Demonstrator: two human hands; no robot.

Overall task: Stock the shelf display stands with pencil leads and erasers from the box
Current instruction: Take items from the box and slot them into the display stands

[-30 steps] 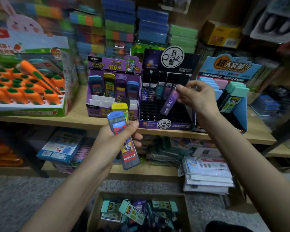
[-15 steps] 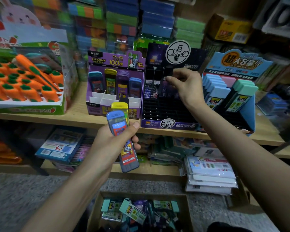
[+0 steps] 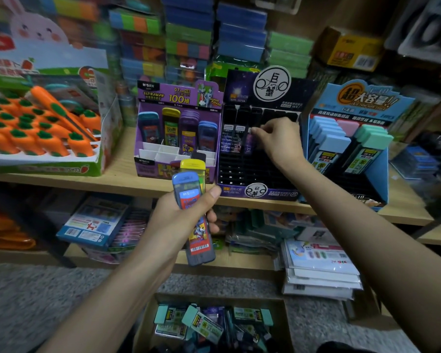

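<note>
My left hand (image 3: 178, 220) grips a blue-capped lead case (image 3: 192, 215) with a yellow-capped case (image 3: 193, 167) behind it, held in front of the shelf edge. My right hand (image 3: 280, 140) pinches the top of a slim purple lead tube (image 3: 249, 143) that stands in a slot of the black display stand (image 3: 255, 174), third in the upper row beside two other tubes. Left of it stands the purple display stand (image 3: 178, 98) with several coloured lead cases. On the floor below, the cardboard box (image 3: 148, 324) holds several lead packs and erasers.
A blue display stand (image 3: 377, 98) with pastel-capped lead packs stands at the right. A tray of carrot-shaped items (image 3: 43, 166) fills the shelf's left. Stacked packets (image 3: 318, 273) lie on the lower shelf. Coloured boxes are stacked behind the stands.
My right hand carried the purple tube from mid-air up into the black stand's upper row and now holds it in a slot. My left hand has stayed put with its cases.
</note>
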